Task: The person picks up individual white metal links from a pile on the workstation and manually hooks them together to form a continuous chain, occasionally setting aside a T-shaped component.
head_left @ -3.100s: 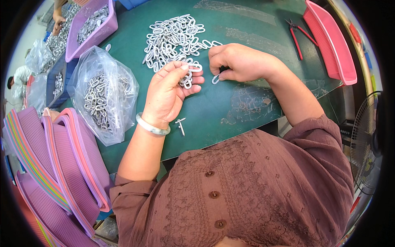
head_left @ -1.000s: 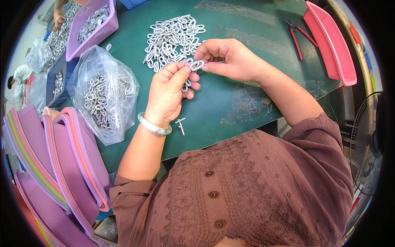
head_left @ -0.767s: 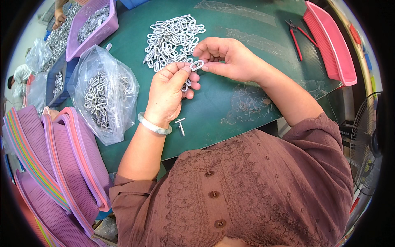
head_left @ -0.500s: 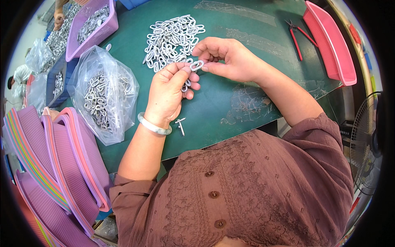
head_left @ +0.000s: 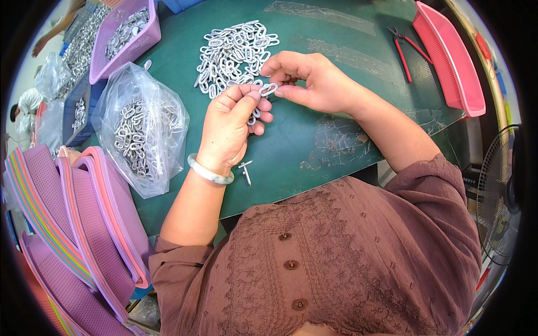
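Note:
My left hand (head_left: 230,115) pinches an oval metal link (head_left: 268,89) between thumb and forefinger. More silver links (head_left: 254,116) sit in its curled fingers, partly hidden. At the other end of the pinched link, my right hand (head_left: 314,81) has its thumb tip against it, with the remaining fingers bent. Just beyond both hands lies a loose pile of similar oval links (head_left: 232,53) on the green table (head_left: 314,134). A small T-shaped metal piece (head_left: 246,172) rests beside my left wrist.
Left of the pile stands a clear plastic bag (head_left: 143,134) of links, near a purple basket (head_left: 98,61) of flat metal pieces. Stacked purple baskets (head_left: 112,207) fill the lower left. Red-handled pliers (head_left: 402,56) and a pink basket (head_left: 448,61) are at right, with a fan (head_left: 496,190) beyond.
The pinched link has tilted very slightly; my hands hold almost the same pose. At the far upper left, another person's arm has moved outward, away from the metal heap.

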A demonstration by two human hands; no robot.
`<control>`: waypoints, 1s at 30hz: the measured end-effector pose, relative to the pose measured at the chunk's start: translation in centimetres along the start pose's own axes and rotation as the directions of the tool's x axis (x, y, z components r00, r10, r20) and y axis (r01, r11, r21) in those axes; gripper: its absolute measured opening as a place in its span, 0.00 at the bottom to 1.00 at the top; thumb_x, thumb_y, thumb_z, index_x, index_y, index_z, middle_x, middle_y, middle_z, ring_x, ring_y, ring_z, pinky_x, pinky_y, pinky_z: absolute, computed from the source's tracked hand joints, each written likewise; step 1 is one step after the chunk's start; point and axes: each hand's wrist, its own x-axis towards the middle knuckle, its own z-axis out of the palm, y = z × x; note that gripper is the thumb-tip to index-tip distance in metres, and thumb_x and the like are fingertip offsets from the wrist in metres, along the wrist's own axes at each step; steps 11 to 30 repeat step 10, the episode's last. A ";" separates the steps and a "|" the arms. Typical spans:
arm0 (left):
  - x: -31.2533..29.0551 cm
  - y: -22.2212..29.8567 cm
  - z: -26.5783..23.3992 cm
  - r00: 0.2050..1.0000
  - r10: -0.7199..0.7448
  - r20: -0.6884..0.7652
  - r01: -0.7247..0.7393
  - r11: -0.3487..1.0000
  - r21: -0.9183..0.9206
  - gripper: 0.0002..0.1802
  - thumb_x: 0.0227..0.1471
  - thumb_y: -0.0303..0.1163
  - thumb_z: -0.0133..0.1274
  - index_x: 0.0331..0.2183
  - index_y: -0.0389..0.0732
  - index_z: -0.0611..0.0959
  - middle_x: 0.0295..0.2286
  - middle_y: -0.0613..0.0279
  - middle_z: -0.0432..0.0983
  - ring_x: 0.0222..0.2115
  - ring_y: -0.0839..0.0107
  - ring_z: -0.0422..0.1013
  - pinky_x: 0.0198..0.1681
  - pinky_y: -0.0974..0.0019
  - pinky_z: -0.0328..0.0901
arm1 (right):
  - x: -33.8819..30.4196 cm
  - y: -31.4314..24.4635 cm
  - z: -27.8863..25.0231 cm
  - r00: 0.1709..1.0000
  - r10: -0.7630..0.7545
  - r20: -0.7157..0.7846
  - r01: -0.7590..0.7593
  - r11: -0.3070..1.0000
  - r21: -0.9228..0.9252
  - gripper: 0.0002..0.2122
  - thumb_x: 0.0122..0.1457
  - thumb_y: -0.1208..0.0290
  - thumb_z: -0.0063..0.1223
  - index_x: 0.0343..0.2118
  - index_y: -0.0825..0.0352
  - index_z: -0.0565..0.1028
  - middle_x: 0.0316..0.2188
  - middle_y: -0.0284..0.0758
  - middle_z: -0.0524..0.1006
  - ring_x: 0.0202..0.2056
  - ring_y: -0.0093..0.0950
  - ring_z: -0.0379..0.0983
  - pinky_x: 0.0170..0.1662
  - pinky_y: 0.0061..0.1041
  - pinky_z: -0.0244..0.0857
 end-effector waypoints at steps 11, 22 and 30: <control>0.0 0.0 -0.1 1.000 0.000 0.014 0.000 1.000 -0.006 0.07 0.53 0.29 0.44 0.33 0.37 0.73 0.23 0.64 0.72 0.20 0.78 0.68 0.18 0.80 0.59 | 0.0 0.1 0.0 1.000 0.020 0.019 -0.019 1.000 -0.010 0.13 0.45 0.80 0.51 0.36 0.66 0.70 0.24 0.34 0.75 0.27 0.24 0.72 0.30 0.21 0.65; 0.0 0.0 -0.1 1.000 0.000 0.014 0.000 1.000 -0.006 0.07 0.53 0.29 0.44 0.33 0.37 0.73 0.23 0.64 0.72 0.20 0.78 0.68 0.18 0.80 0.59 | 0.0 0.1 0.0 1.000 0.020 0.019 -0.019 1.000 -0.010 0.13 0.45 0.80 0.51 0.36 0.66 0.70 0.24 0.34 0.75 0.27 0.24 0.72 0.30 0.21 0.65; 0.0 0.0 -0.1 1.000 0.000 0.014 0.000 1.000 -0.006 0.07 0.53 0.29 0.44 0.33 0.37 0.73 0.23 0.64 0.72 0.20 0.78 0.68 0.18 0.80 0.59 | 0.0 0.1 0.0 1.000 0.020 0.019 -0.019 1.000 -0.010 0.13 0.45 0.80 0.51 0.36 0.66 0.70 0.24 0.34 0.75 0.27 0.24 0.72 0.30 0.21 0.65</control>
